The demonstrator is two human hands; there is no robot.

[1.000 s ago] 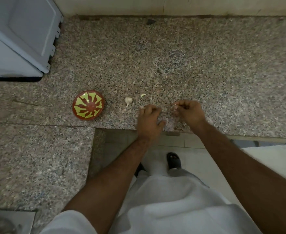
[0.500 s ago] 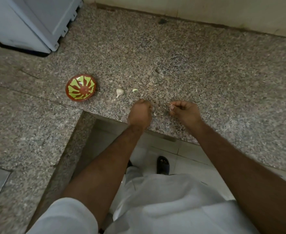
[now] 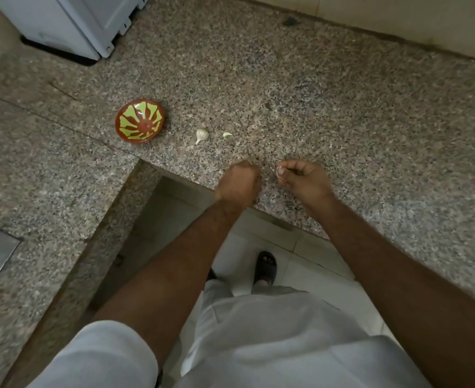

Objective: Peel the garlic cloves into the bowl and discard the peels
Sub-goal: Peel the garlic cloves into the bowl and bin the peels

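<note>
From the head camera, looking down, no words or brand marks can be read on anything.

The left hand is over the near edge of the speckled stone counter. Its fingers are curled under, and it is blurry, so I cannot tell if it holds anything. The right hand is just beside it, a small gap apart. Its fingers are curled too, and the thumb and first finger are pressed together near a tiny pale bit that may be a piece of peel, though it is too small to be sure.

A garlic clove with its skin on lies on the counter, past the hands and to their left, well apart from both. A smaller pale piece lies just beside it on the right. The red bowl with a green and yellow pattern sits farther left, near the clove but not touching it. Nothing can be seen inside the bowl.

A white appliance stands at the far left corner. Below the arms are white clothes and a dark sandal on the tile floor.
</note>
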